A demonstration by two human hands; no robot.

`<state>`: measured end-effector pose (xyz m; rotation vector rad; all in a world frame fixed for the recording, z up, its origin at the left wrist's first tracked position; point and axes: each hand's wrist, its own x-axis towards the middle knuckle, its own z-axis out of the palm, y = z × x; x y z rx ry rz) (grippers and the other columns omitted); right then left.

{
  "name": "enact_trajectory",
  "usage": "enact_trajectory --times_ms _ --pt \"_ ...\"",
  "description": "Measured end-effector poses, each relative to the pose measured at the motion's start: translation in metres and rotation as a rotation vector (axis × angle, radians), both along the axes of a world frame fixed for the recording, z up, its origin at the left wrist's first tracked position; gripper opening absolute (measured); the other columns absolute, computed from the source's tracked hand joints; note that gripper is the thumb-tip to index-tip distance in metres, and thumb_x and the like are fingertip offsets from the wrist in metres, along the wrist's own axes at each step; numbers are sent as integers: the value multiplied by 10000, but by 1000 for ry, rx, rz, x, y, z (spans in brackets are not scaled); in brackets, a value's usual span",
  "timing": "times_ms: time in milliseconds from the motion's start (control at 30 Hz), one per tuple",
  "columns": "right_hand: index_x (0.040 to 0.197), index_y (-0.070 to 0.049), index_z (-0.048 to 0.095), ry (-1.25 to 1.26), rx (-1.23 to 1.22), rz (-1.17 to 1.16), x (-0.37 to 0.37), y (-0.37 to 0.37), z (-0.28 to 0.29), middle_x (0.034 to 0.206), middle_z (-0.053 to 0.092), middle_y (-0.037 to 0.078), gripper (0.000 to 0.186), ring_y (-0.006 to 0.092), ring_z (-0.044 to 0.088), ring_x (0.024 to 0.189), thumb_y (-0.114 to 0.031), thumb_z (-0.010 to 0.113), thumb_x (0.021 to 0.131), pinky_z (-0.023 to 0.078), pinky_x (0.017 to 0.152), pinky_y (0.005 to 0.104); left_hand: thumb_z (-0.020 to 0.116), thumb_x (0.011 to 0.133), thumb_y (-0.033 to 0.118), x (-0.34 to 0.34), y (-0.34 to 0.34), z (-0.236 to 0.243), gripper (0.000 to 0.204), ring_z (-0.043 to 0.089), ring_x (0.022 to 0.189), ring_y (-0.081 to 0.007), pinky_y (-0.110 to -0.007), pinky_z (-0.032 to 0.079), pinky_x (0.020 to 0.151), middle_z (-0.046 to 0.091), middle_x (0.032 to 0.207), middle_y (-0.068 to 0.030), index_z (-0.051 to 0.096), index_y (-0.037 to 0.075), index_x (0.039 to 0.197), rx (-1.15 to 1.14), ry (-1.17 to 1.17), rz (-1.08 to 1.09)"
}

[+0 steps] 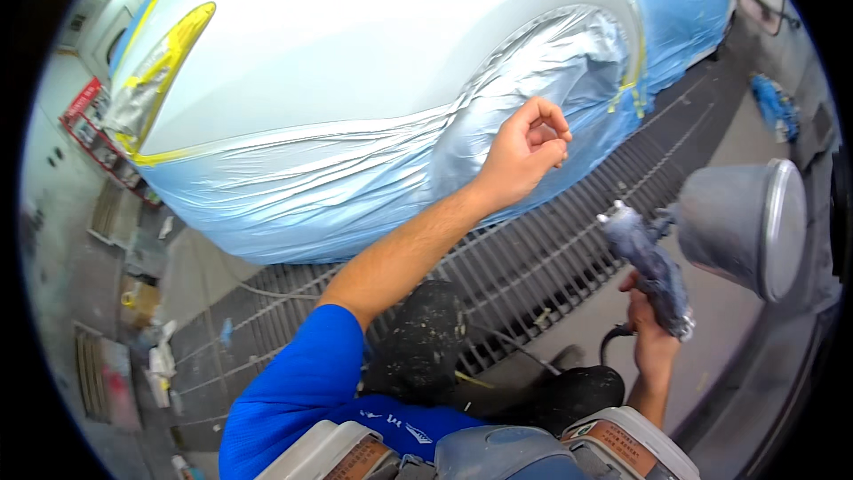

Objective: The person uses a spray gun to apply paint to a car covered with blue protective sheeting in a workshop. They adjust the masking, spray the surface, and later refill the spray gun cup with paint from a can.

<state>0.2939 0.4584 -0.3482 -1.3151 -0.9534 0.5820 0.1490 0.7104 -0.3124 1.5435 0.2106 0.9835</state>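
My right hand (653, 338) grips a spray gun (649, 262) by its handle, low on the right. Its body is coated in grey-purple residue, and a large grey paint cup (733, 227) tilts out to the right. My left hand (526, 149) is raised with its fingers curled into a loose fist, nothing visible in them. It is in front of the masked wheel (569, 58) of a car, and I cannot tell whether it touches the film. A pale, smooth car body panel (338, 53) stretches above, edged with yellow masking tape (182, 36). Blue masking film (293, 204) drapes beneath it.
A slatted floor grating (569, 258) runs along the car. A dark hose (611, 338) curves beside the gun handle. Crumpled blue material (775, 108) lies at the far right. Scraps and a yellow tape roll (135, 300) are at left. Respirator parts (506, 452) fill the lower edge.
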Motion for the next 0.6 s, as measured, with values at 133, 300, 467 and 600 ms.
enact_trajectory --times_ms 133,300,467,600 --pt "904 31 666 -197 -55 -80 -18 8 16 727 620 27 95 67 525 615 -34 684 837 413 558 225 585 907 102 3 -1 1 196 568 964 -127 -287 457 888 607 1030 -49 561 47 1094 23 -101 26" --pt "1016 10 682 -302 -155 -178 -24 14 9 796 676 15 162 15 475 535 -91 670 890 352 462 189 496 971 211 -26 15 6 284 554 1113 -149 -325 383 1014 639 1120 -69 603 29 1162 -15 -244 261" --pt "898 -3 674 -181 -212 -356 -24 25 6 663 569 -19 118 38 438 497 -120 657 903 317 454 219 448 998 288 -23 24 -27 351 544 1149 -155 -325 364 1019 633 1190 -76 586 49 1216 -93 -184 195" --pt "969 16 638 -127 -201 -310 -18 17 -1 778 653 50 145 48 462 485 -114 637 904 331 434 208 407 1012 335 -9 21 -49 399 540 1169 -171 -344 368 1023 621 1218 -90 566 60 1253 -180 -112 110"
